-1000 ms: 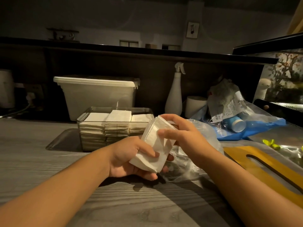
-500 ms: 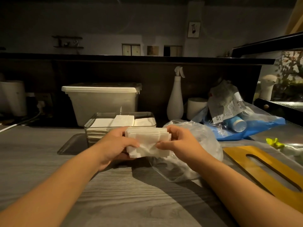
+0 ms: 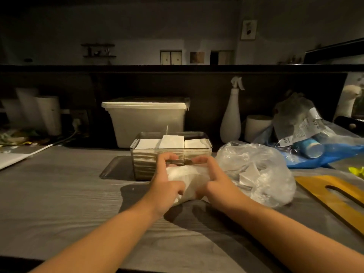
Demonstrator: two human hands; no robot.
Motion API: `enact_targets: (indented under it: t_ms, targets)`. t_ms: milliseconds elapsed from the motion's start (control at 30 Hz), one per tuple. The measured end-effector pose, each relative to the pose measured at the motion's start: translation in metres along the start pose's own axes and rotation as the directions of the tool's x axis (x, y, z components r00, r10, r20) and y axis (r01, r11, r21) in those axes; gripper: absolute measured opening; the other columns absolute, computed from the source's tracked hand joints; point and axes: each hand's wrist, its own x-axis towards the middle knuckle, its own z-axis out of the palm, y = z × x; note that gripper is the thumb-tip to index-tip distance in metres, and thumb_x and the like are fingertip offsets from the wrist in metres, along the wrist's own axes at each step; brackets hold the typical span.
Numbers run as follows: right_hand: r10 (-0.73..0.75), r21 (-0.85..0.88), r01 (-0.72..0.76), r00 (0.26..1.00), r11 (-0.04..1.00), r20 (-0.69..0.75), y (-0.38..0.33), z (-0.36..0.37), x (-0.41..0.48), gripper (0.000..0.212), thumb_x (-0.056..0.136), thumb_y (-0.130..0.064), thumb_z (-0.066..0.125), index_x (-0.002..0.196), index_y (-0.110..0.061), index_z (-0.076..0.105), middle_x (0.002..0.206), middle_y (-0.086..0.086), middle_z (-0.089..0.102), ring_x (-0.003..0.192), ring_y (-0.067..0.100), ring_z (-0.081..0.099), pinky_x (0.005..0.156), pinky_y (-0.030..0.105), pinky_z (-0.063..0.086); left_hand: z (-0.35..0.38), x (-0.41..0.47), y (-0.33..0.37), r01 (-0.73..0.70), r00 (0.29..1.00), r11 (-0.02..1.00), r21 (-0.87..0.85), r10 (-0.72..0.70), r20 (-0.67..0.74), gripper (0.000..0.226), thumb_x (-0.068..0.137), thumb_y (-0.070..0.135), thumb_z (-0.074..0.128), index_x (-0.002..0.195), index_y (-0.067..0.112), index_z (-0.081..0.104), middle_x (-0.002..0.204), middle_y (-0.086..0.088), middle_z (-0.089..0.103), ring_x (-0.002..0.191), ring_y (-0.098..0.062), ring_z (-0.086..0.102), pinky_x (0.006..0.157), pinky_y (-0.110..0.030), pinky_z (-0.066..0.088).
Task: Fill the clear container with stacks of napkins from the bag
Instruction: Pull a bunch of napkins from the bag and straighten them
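Over the counter [image 3: 59,184], left hand [image 3: 167,186] and right hand [image 3: 218,184] clasp napkins [image 3: 189,177]; square them, then fill the container [image 3: 210,148] at 12 o'clock.

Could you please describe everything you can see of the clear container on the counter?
The clear container is a rectangular, transparent, plastic-looking box with rounded corners and no lid. It stands upright on the grey counter, before the white bin. Three stacks of white napkins fill it side by side, the middle one highest. The left hand and right hand, gripping a napkin bundle, hide part of its front wall; contact cannot be told.
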Motion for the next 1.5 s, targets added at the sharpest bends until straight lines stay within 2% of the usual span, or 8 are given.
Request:
enact_targets:
  t_ms: [133, 233, 433, 700, 1067, 1233, 1367, 1500]
  targets:
    - [0.057, 0.243, -0.028, 0.992, 0.97, -0.111, 0.007, -0.01, 0.006, 0.064, 0.067, 0.017, 0.053, 0.113, -0.027, 0.061, 0.118, 0.01, 0.065, 0.108, 0.032, 0.061, 0.089, 0.05, 0.056, -0.006, 0.004, -0.007, 0.019, 0.998, 1.0, -0.017, -0.02, -0.067, 0.065, 0.077, -0.021, 0.051, 0.115, 0.032, 0.045, 0.105, -0.015, 0.056, 0.084, -0.023, 0.057, 0.059, -0.026, 0.047]
    - [0.044, 0.219, -0.011, 0.989, 0.976, -0.145, 0.013, -0.021, 0.005, 0.055, 0.074, 0.022, 0.059, 0.105, -0.023, 0.067, 0.112, 0.012, 0.071, 0.102, 0.032, 0.068, 0.081, 0.043, 0.059, -0.007, 0.006, -0.012, 0.018, 0.997, 0.999, 0.029, -0.016, -0.073, 0.062, 0.081, -0.019, 0.05, 0.107, 0.037, 0.048, 0.105, -0.017, 0.058, 0.083, -0.028, 0.058, 0.058, -0.03, 0.047]
    - [-0.039, 0.185, 0.084, 0.971, 0.979, -0.236, 0.005, -0.011, 0.004, 0.049, 0.078, 0.024, 0.058, 0.107, -0.015, 0.064, 0.106, 0.007, 0.069, 0.097, 0.019, 0.067, 0.071, 0.025, 0.057, 0.004, 0.004, -0.004, -0.064, 0.988, 0.996, -0.067, 0.053, -0.147, 0.05, 0.083, -0.02, 0.046, 0.114, 0.019, 0.05, 0.099, -0.004, 0.053, 0.08, -0.014, 0.05, 0.05, -0.009, 0.041]
    - [0.08, 0.111, -0.068, 0.991, 0.991, -0.109, 0.0, 0.003, 0.001, 0.059, 0.063, 0.001, 0.056, 0.114, -0.031, 0.054, 0.115, 0.005, 0.054, 0.101, 0.026, 0.056, 0.065, 0.031, 0.048, 0.004, 0.004, -0.006, 0.002, 0.999, 0.997, -0.081, -0.005, -0.04, 0.067, 0.073, -0.022, 0.045, 0.113, 0.03, 0.043, 0.103, -0.015, 0.049, 0.084, -0.026, 0.051, 0.052, -0.028, 0.046]
    - [0.009, 0.169, 0.032, 0.972, 0.985, -0.235, 0.006, -0.003, 0.004, 0.051, 0.08, 0.021, 0.05, 0.108, -0.02, 0.06, 0.107, 0.011, 0.064, 0.09, 0.02, 0.063, 0.067, 0.028, 0.057, 0.005, 0.011, -0.018, -0.08, 0.976, 0.997, 0.004, 0.079, -0.201, 0.059, 0.084, -0.019, 0.047, 0.101, 0.037, 0.047, 0.103, -0.012, 0.058, 0.087, -0.026, 0.061, 0.055, -0.024, 0.049]
    - [0.055, 0.025, -0.053, 0.992, 0.998, -0.117, 0.004, 0.004, 0.001, 0.054, 0.08, 0.014, 0.049, 0.118, -0.024, 0.049, 0.102, 0.008, 0.058, 0.078, 0.018, 0.059, 0.047, 0.016, 0.045, 0.011, 0.011, -0.015, -0.014, 0.999, 0.997, 0.074, 0.017, -0.035, 0.064, 0.077, -0.022, 0.047, 0.107, 0.034, 0.038, 0.106, -0.011, 0.046, 0.087, -0.024, 0.053, 0.06, -0.033, 0.048]
    - [0.068, -0.011, -0.07, 0.987, 0.997, -0.144, 0.004, -0.001, 0.002, 0.05, 0.082, 0.01, 0.05, 0.115, -0.027, 0.048, 0.106, 0.01, 0.056, 0.082, 0.02, 0.057, 0.051, 0.024, 0.046, 0.001, 0.011, -0.014, 0.038, 0.997, 0.998, 0.05, -0.035, -0.066, 0.064, 0.078, -0.02, 0.047, 0.107, 0.036, 0.039, 0.106, -0.016, 0.051, 0.089, -0.027, 0.053, 0.068, -0.037, 0.049]
    - [0.094, -0.028, -0.099, 0.985, 0.995, -0.146, 0.006, -0.014, -0.001, 0.039, 0.087, 0.005, 0.056, 0.11, -0.026, 0.056, 0.108, 0.007, 0.063, 0.09, 0.022, 0.063, 0.065, 0.031, 0.054, -0.01, 0.007, -0.013, 0.033, 0.999, 0.993, 0.11, -0.03, -0.021, 0.062, 0.083, -0.017, 0.056, 0.109, 0.037, 0.039, 0.107, -0.015, 0.056, 0.081, -0.021, 0.056, 0.053, -0.018, 0.046]
